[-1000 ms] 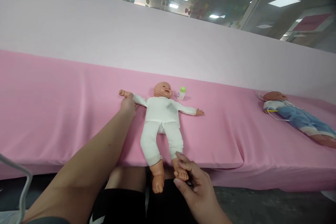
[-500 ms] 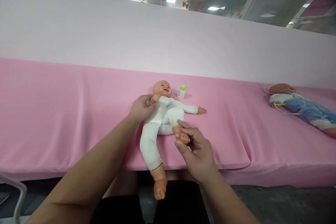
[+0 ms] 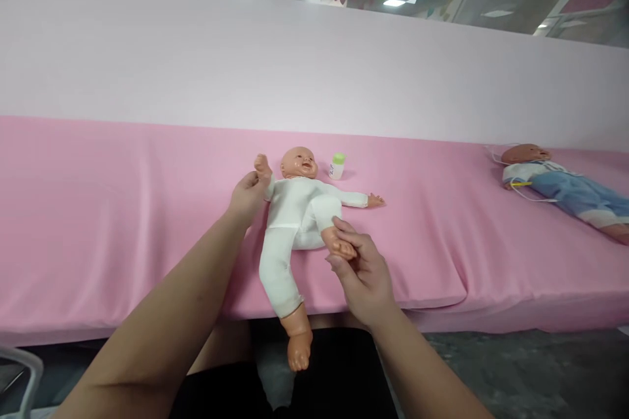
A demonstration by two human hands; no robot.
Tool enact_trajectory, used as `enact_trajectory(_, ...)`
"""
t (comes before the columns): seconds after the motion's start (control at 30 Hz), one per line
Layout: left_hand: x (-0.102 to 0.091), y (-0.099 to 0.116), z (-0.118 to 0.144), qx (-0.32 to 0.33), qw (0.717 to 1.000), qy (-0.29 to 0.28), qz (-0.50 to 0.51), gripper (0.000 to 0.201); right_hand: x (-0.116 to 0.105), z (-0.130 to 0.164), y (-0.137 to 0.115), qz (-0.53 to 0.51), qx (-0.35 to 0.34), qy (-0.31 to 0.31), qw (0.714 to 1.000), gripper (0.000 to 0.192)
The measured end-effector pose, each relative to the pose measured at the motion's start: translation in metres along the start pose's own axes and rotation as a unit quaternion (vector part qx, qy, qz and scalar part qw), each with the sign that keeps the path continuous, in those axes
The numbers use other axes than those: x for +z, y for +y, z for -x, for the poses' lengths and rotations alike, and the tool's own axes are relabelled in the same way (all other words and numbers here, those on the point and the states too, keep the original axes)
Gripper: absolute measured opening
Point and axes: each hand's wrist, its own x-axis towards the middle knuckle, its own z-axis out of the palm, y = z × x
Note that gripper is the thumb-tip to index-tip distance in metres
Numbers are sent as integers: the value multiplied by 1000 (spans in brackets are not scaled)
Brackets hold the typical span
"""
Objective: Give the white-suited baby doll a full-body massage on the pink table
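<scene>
A baby doll with a white cloth body lies on its back on the pink-covered table, head toward the wall. My left hand is closed around the doll's arm at the wrist, on the left of the picture, holding it out from the body with the small fist pointing up. In my right hand is the doll's bent leg, gripped at the foot between thumb and fingers. The other leg hangs past the table's front edge over my lap. The doll's far arm rests stretched out on the cloth.
A small bottle with a green cap stands beside the doll's head. Farther right lies a second doll in blue and white clothes, with thin white tubing about it. A white wall runs behind the table; a grey metal bar shows at lower left.
My left hand has moved the doll's arm outward to the left, away from its chest and chin. The right hand keeps its hold on the foot, and the view has shifted slightly.
</scene>
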Motion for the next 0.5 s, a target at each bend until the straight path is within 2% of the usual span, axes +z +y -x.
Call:
enact_trajectory(0.1,-11,-7,-14,-94,984,77,126,33,-10,31,-5,1,12,13,1000,35)
enact_trajectory(0.23,-31,-17,-33,-220,932,198,210,31,-19,73,-5,47,10,-17,999,42)
enact_trajectory(0.3,-40,-22,-39,-240,911,239,236,28,-22,88,-3,66,-1,-34,997,44)
enact_trajectory(0.37,-49,-27,-42,-240,902,257,250,28,-24,100,0,92,-10,-48,994,46)
enact_trajectory(0.43,-57,-29,-42,-242,906,268,220,30,-25,107,3,134,-20,-63,989,47)
enact_trajectory(0.5,-62,-29,-40,-235,920,280,143,35,-25,111,5,171,-31,-77,982,50)
